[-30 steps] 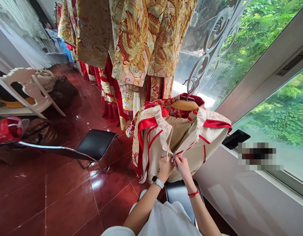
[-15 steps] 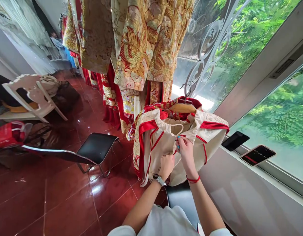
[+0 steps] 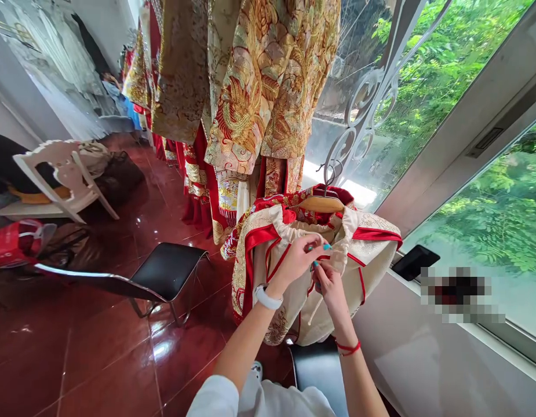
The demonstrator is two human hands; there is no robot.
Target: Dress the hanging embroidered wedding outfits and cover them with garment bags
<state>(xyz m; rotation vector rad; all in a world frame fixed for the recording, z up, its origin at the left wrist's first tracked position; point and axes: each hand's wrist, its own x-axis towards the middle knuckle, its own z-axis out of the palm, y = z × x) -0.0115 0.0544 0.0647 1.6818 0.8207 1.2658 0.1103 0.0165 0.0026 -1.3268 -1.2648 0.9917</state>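
Right hand (image 3: 332,289) pinches one cord (image 3: 312,314); left hand (image 3: 295,260) beside, grip unclear; one wooden hanger (image 3: 321,204).

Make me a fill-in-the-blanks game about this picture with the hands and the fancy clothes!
1. Inside the neck of the cream cloth garment with red trim sits a brown wooden ____.
2. The watch with the smooth white band is on the person's ____ wrist.
3. Below the person's bare right hand, the thin string bracelet is coloured ____.
4. In the picture, the metal-legged chair left of the garment has a seat coloured ____.

Missing words: hanger; left; red; black.
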